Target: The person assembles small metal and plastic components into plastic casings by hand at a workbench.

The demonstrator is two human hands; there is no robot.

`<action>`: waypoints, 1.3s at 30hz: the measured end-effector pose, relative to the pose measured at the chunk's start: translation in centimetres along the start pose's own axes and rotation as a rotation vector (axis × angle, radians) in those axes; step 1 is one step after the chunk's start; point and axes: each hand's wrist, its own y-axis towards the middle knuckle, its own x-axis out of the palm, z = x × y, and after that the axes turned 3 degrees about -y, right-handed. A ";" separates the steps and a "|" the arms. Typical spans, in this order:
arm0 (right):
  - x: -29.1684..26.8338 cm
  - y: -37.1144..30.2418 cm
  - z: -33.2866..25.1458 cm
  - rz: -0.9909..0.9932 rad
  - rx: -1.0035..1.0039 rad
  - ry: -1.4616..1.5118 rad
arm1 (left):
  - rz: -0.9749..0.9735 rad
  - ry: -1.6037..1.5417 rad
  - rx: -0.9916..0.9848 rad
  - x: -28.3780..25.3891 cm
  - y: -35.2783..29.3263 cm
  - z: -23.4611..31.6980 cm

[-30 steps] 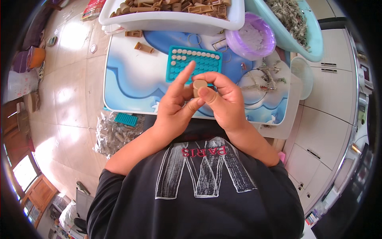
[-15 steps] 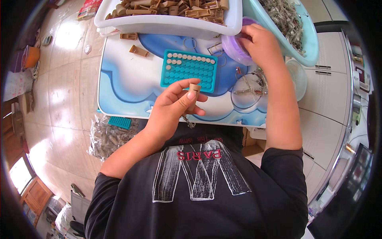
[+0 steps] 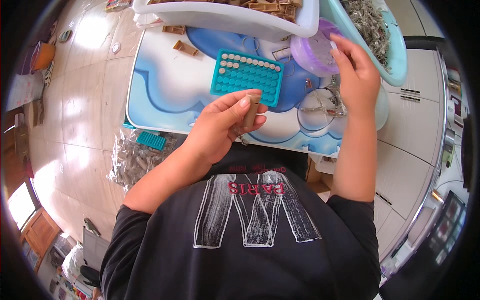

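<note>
My left hand (image 3: 222, 117) is wrapped round a tan plastic casing (image 3: 252, 111), held upright in front of the near edge of a teal tray (image 3: 216, 86). Thin wiry strands (image 3: 243, 140) hang below that hand. The tray has rows of round wells, and pale round discs (image 3: 248, 60) sit in its far rows. Beside a purple bowl (image 3: 305, 55), my right hand (image 3: 359, 75) is raised with thumb and fingers in a pinch. Something pale shows at the fingertips, too small to tell from a nail.
A white bin (image 3: 235, 21) heaped with tan casings stands at the far edge. To its right, a light teal tub (image 3: 397, 60) holds grey tangled parts. Two loose casings (image 3: 185, 48) lie on the blue-and-white table (image 3: 165, 65). A wire coil (image 3: 320, 111) lies near the right edge.
My right hand has come out of the purple bowl, moving right and nearer. My left hand still holds the casing, now tilted slightly differently. The whole view has shifted a little.
</note>
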 end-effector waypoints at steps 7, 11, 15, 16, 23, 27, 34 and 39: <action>2.9 -7.4 -5.3 -0.157 0.372 0.693 | -0.057 -0.159 -0.062 -0.2 0.2 -0.3; 4.2 -9.2 -4.6 -0.145 -0.002 0.431 | -0.167 -0.235 -0.096 -0.7 0.5 -0.5; 4.6 -9.7 -4.6 -0.129 0.013 0.429 | -0.210 -0.152 -0.059 -0.9 0.6 -1.0; 4.6 -9.6 -4.6 -0.132 -0.018 0.399 | -0.209 -0.151 -0.058 -0.8 0.6 -1.0; 4.5 -9.5 -4.7 -0.144 -0.050 0.356 | -0.366 -0.053 0.012 -0.5 1.2 -0.8; 4.7 -9.7 -4.9 -0.153 -0.029 0.365 | -0.318 -0.041 -0.004 -0.1 0.8 -0.9; 4.8 -9.6 -4.7 -0.127 -0.061 0.362 | -0.112 -0.100 -0.038 0.3 -0.1 -0.6; 5.0 -9.6 -4.9 -0.099 -0.203 0.258 | -0.083 -0.110 -0.094 0.9 -0.4 -0.3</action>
